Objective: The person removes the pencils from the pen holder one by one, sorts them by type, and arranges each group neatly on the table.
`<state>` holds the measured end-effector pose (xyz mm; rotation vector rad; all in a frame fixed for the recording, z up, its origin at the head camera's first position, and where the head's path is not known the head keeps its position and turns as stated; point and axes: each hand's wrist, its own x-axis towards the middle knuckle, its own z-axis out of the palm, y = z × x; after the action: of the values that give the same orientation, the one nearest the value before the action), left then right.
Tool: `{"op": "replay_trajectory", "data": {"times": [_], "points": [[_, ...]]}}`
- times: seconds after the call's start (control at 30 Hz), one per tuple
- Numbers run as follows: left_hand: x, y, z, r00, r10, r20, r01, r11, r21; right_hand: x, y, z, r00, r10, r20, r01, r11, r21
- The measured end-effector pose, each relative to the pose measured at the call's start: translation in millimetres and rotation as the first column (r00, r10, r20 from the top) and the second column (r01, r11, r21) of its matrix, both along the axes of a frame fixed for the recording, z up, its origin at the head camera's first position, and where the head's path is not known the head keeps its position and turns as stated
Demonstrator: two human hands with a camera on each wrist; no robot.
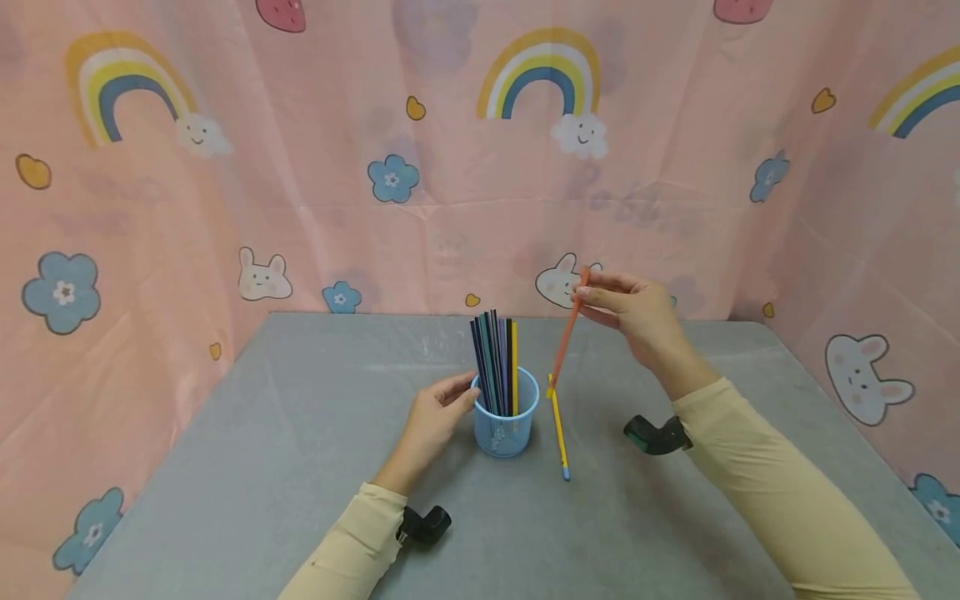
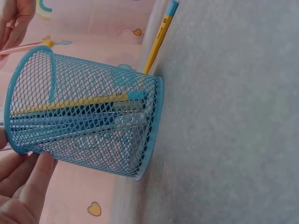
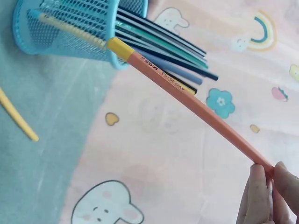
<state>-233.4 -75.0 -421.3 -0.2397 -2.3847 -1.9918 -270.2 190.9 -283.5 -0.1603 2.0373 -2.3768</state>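
My left hand (image 1: 437, 415) holds the rim of a light blue mesh pencil cup (image 1: 504, 437) between thumb and fingers, at its left side. Several dark, green, purple and yellow pencils (image 1: 491, 367) stand in the cup, leaning left. To the right of it, raised above the table, my right hand (image 1: 637, 312) pinches the upper end of an orange pencil (image 3: 196, 107). That pencil slants down, its yellow-banded end (image 3: 120, 49) lowest and near the cup. A yellow pencil (image 1: 559, 437) with a blue end lies on the table just right of the cup.
The grey table (image 1: 315, 467) stretches out on all sides of the cup. Behind it hangs a pink curtain (image 1: 300, 167) printed with rainbows, flowers and rabbits. Black wrist cameras (image 1: 426, 527) jut out from both sleeves.
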Motion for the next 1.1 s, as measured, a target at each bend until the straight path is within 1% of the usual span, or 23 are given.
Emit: {"op": "replay_trajectory", "data": {"times": [0.2,0.47,0.7,0.93,1.1], "points": [[-1.6,-1.1,-1.8,1.000,0.003,0.002,-0.003,1.000,0.013,-0.2,10.6,-7.6,0.998,-0.022,0.058,0.016,0.994,0.104],[-2.2,-2.0,-3.8,1.000,0.001,0.014,-0.001,1.000,0.012,-2.4,20.3,-23.3,0.992,-0.027,0.120,0.001,0.977,0.214],[-2.2,-0.1,-3.4,1.000,-0.004,0.007,0.004,1.000,0.015,-10.0,21.4,-40.7,0.983,-0.050,0.177,0.007,0.971,0.240],[-0.1,-0.3,-0.9,1.000,-0.014,-0.009,0.014,1.000,0.020,-17.8,19.9,-61.7,0.966,-0.092,0.240,0.010,0.947,0.321],[-0.4,-0.8,-1.0,1.000,-0.017,-0.014,0.018,1.000,0.018,-22.0,22.4,-76.0,0.958,-0.115,0.261,0.010,0.928,0.372]]}}
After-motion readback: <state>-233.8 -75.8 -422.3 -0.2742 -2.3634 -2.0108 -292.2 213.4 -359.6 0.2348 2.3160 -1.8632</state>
